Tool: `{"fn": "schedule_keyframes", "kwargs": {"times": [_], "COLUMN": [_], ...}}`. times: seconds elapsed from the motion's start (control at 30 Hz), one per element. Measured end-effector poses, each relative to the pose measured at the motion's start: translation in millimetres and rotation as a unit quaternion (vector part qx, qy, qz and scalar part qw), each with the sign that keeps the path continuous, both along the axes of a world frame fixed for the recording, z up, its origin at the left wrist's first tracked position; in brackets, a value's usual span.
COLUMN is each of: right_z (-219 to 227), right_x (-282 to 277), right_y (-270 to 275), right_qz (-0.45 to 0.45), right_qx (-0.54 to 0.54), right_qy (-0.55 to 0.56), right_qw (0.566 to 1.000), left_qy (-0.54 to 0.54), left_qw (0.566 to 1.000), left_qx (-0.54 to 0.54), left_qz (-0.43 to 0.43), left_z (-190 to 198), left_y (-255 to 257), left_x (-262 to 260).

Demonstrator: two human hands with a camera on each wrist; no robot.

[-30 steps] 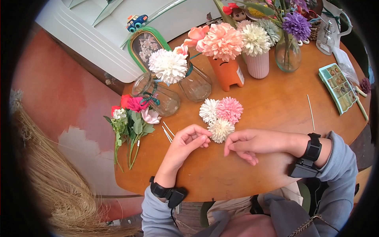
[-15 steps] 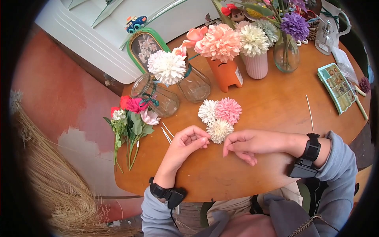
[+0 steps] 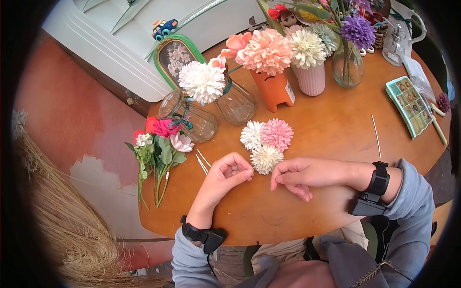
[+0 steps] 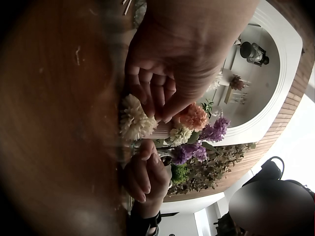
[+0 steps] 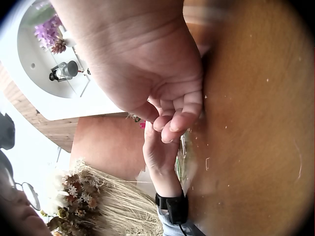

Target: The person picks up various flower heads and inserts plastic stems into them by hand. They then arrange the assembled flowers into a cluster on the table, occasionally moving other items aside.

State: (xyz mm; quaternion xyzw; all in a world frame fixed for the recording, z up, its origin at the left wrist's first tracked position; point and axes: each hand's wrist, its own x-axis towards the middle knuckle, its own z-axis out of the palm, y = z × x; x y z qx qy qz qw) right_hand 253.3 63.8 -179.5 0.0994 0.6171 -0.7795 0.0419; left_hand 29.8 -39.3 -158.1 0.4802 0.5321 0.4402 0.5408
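Note:
Three artificial flower heads lie clustered in front of the hands: a white one (image 3: 252,135), a pink one (image 3: 277,135) and a cream one (image 3: 266,159) nearest the person. Left of the cream head is the left hand (image 3: 231,172), fingers loosely curled and holding nothing, fingertips close to its petals. On the other side the right hand (image 3: 300,175) rests low over the table, its fingers loosely bent with nothing between them. The left wrist view shows the cream flower head (image 4: 136,118) just beyond the left fingertips. From the right wrist, the right hand (image 5: 170,105) appears empty too.
Cut artificial flowers (image 3: 165,141) and thin white sticks (image 3: 202,162) lie at the left of the wooden table (image 3: 249,216). Behind stand a glass jar (image 3: 204,126), an orange vase (image 3: 274,91) and a pink vase (image 3: 313,80). One stick (image 3: 376,137) and a compartment box (image 3: 409,106) lie right.

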Motion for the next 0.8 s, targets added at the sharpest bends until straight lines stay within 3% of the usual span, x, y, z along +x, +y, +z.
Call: {"fn": "schedule_keyframes", "kwargs": {"times": [0.8], "right_z": [-0.6], "right_x": [-0.4], "right_y": [0.2], "right_qz": [0.004], "right_qx": [0.002], "right_qy": [0.006], "right_qw": [1.0], "left_qy": [0.012], "left_qw": [1.0], "left_qx": [-0.001], "left_qz": [-0.012], "left_z": [2.6], "left_y": [0.0], "left_x": [1.9]}}
